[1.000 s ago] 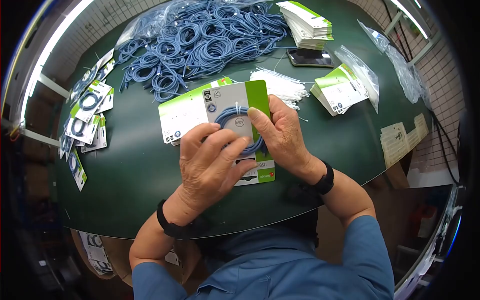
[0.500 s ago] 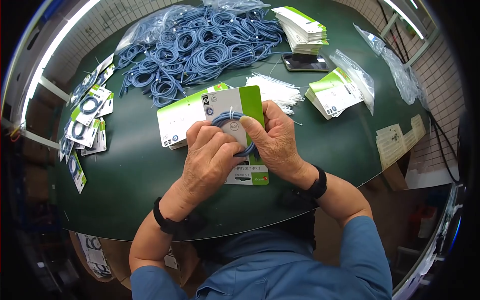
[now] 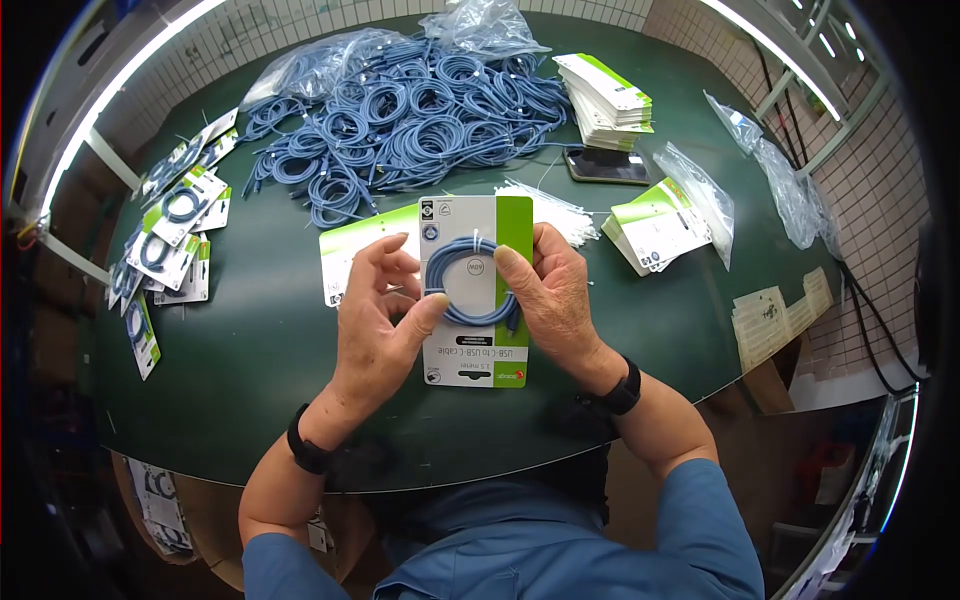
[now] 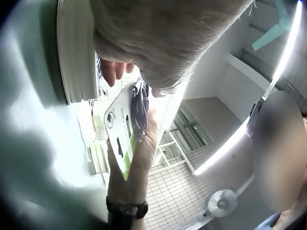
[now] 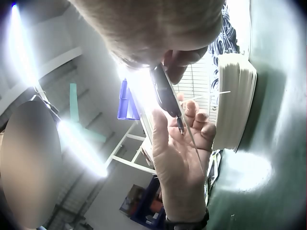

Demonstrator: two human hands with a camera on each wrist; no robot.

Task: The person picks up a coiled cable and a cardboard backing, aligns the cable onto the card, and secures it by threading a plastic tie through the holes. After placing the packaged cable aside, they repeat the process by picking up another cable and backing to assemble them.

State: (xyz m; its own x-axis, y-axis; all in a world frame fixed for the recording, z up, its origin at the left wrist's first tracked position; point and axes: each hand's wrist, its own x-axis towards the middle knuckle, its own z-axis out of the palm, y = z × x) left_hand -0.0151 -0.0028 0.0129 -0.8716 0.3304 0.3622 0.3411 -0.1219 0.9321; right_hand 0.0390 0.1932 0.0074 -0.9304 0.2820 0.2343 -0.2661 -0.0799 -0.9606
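A blue coiled USB-C cable (image 3: 452, 318) lies against a white and green packaging card (image 3: 470, 365), with a white zip tie at the coil's top. My right hand (image 3: 563, 300) holds card and coil at the right edge, thumb on the front, fingers behind. On the other side, my left hand (image 3: 378, 318) has its fingers spread and loosely bent, the thumb tip at the card's left edge. The right wrist view shows the left palm (image 5: 184, 153) facing the card, with a thin white zip tie end (image 5: 218, 93) beside its fingertips.
Many coiled blue cables (image 3: 400, 115) are heaped at the back. Finished cards with cables (image 3: 170, 255) lie at left. Card stacks (image 3: 605, 100), (image 3: 660, 225) stand right, near a phone (image 3: 607, 166) and loose white zip ties (image 3: 560, 215). Another card stack (image 3: 345, 262) lies behind my left hand.
The left hand's fingers, earlier bunched over the coil, have drawn back leftward off it and spread. The right hand keeps its grip, and the card's front now shows more fully.
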